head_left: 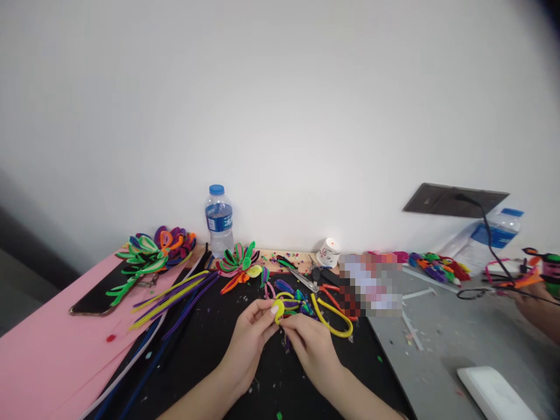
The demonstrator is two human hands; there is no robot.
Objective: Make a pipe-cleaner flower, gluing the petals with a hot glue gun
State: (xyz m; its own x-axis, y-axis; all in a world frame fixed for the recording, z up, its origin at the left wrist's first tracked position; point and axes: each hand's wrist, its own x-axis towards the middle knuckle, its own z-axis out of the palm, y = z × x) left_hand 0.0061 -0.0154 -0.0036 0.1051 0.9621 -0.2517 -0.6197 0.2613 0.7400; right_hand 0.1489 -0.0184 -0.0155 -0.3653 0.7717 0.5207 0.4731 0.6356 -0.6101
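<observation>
A small coil of yellow pipe cleaner (pixel 279 307) is pinched between the thumb and fingers of my left hand (pixel 249 335). My right hand (pixel 312 347) meets it from the other side, its fingertips closed at the coil's lower end. Just behind my fingers lie purple, blue and green pipe-cleaner pieces (pixel 297 297). A bent yellow pipe cleaner (pixel 336 329) curves on the black mat (pixel 210 361) to the right of my hands. Red-handled pliers (pixel 335 297) and scissors (pixel 304 279) rest beyond it.
Left are loose purple and yellow pipe cleaners (pixel 175 297), a phone (pixel 94 297) and pipe-cleaner flowers (pixel 238 262). A water bottle (pixel 219 221) and paper cup (pixel 328 252) stand by the wall. At right, another person's hand (pixel 531 300) is near a black cable (pixel 494 239) and white device (pixel 492 391).
</observation>
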